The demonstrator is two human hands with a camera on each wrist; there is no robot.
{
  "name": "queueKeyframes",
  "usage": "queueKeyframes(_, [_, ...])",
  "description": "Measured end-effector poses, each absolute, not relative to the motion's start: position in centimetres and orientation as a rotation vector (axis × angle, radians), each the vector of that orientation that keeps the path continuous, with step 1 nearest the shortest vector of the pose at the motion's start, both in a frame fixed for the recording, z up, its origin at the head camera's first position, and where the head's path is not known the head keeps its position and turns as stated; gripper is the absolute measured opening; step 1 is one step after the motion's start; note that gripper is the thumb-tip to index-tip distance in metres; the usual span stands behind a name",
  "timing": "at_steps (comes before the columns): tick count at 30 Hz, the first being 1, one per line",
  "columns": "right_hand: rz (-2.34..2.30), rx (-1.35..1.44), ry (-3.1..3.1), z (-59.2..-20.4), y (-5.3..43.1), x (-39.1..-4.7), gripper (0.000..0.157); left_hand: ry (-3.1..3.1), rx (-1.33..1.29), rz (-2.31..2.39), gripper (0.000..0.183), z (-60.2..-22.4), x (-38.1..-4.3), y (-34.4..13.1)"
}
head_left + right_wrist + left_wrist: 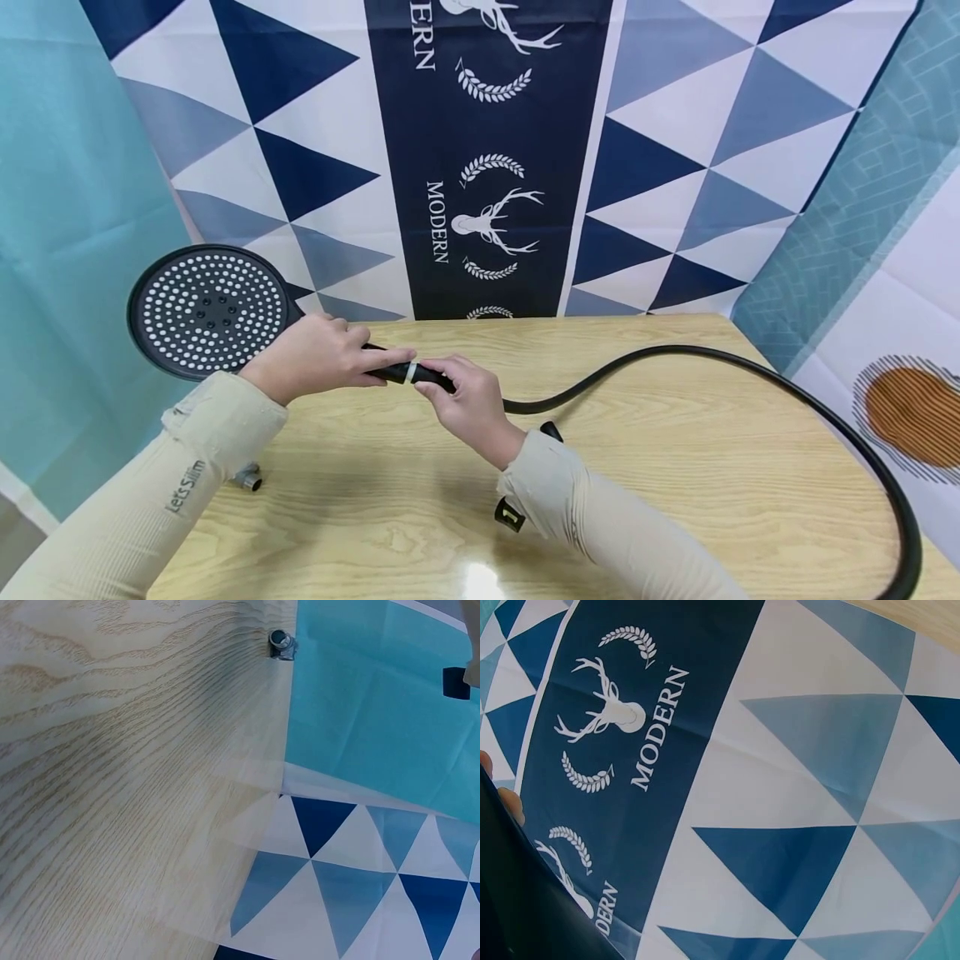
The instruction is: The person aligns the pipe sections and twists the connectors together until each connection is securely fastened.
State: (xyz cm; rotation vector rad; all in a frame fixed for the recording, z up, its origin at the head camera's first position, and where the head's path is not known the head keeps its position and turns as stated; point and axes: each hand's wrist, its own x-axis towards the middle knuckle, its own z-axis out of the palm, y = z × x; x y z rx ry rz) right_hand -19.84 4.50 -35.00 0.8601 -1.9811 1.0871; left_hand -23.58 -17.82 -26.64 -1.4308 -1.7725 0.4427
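A round black shower head (210,312) with pale nozzles is held up at the left in the head view, tilted with its face toward me. My left hand (318,354) grips its handle, the index finger stretched along it. My right hand (476,404) pinches the black end of the shower hose (667,350) between thumb and fingers. A white ring (410,372) shows where handle and hose end meet; how tightly they are joined I cannot tell. In the left wrist view, a large dark curved shape (525,900) covers the lower left corner, with fingertips (511,804) beyond it.
A metal fitting (247,477) lies on the wooden table (660,500) under the left arm. Near the right sleeve are a short black cylinder (551,431) and a black piece with a yellow 1 (510,514). The hose loops right. Patterned cloth (487,167) hangs behind.
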Motion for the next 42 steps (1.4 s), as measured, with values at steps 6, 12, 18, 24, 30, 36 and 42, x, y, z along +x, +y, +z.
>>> queueKeyframes(6, [1.077,0.85,-2.012,-35.0,4.6,-19.8,0.023,-1.76,-1.434,0.422,0.05,-26.7,-23.7,-17.8])
queueKeyframes(12, [1.144,0.922,-1.847,-35.6,4.4,-20.2,0.029,-1.752,-1.433,0.443,0.052,-26.4,-23.5,-17.8])
queueKeyframes(18, [1.137,1.002,-1.747,-35.7,4.3,-20.5,0.027,-1.749,-1.437,0.459,0.038,-26.1,-23.3,-17.7])
queueKeyframes(24, [1.092,0.975,-1.768,-35.6,4.5,-20.7,0.025,-1.775,-1.424,0.48,0.056,-26.1,-23.5,-17.4])
queueKeyframes(30, [1.112,0.976,-1.753,-35.4,4.4,-20.8,0.023,-1.776,-1.424,0.438,0.042,-26.5,-23.7,-17.7])
queueKeyframes(36, [1.143,0.954,-1.785,-35.3,4.2,-20.6,0.023,-1.762,-1.422,0.381,0.053,-26.7,-23.7,-17.9])
queueKeyframes(42, [1.152,0.933,-1.83,-35.2,4.2,-20.5,0.022,-1.742,-1.419,0.374,0.053,-26.8,-23.9,-17.9])
